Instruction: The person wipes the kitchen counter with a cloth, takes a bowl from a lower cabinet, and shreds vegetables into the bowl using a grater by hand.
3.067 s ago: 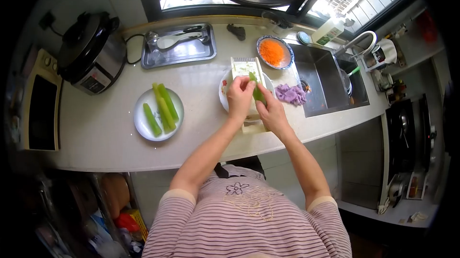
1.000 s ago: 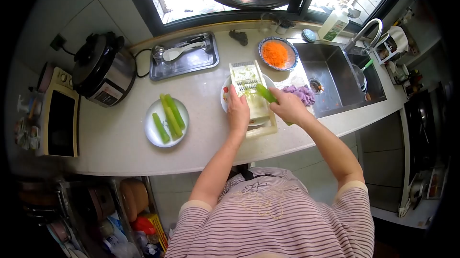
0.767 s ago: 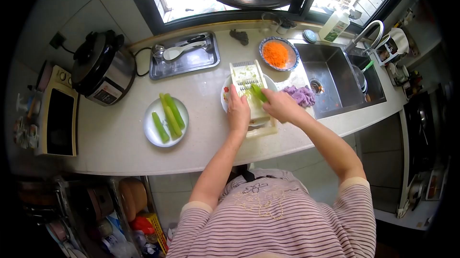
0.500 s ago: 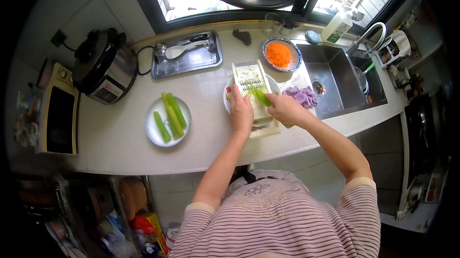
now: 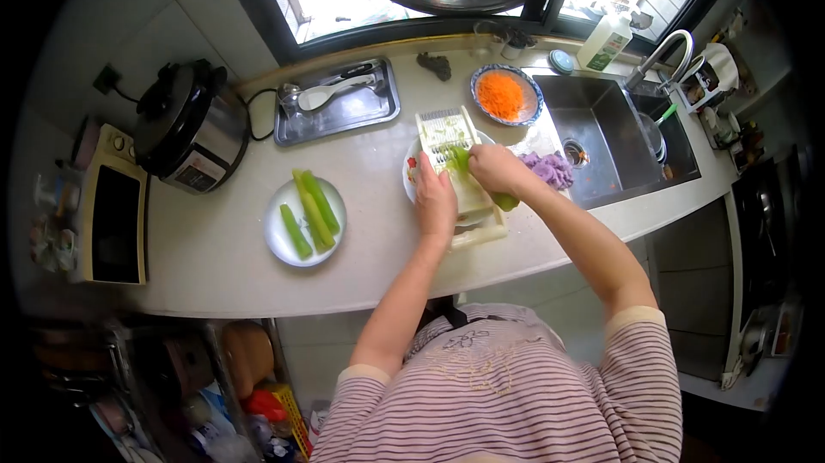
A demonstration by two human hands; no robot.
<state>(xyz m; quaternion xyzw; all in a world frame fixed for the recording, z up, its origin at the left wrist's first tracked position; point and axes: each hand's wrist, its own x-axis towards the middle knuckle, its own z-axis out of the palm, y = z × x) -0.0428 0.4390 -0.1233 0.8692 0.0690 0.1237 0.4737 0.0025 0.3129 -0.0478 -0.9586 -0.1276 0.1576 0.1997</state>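
A pale grater lies tilted over a white bowl with a red pattern on its side. My left hand steadies the left edges of grater and bowl, fingers pointing away from me. Closed around a green celery stalk, my right hand presses it onto the grater's toothed part. Green shreds cling to the grater's upper surface. Several more celery stalks rest on a white plate to the left. My fingers hide much of the held stalk.
Behind my right hand are a bowl of shredded carrot and a purple cloth-like heap beside the sink. A metal tray holds a white spoon. A pressure cooker and microwave stand left.
My right hand has moved slightly up and away along the grater with the stalk. My left hand keeps its place on the grater. The whole view has shifted a little.
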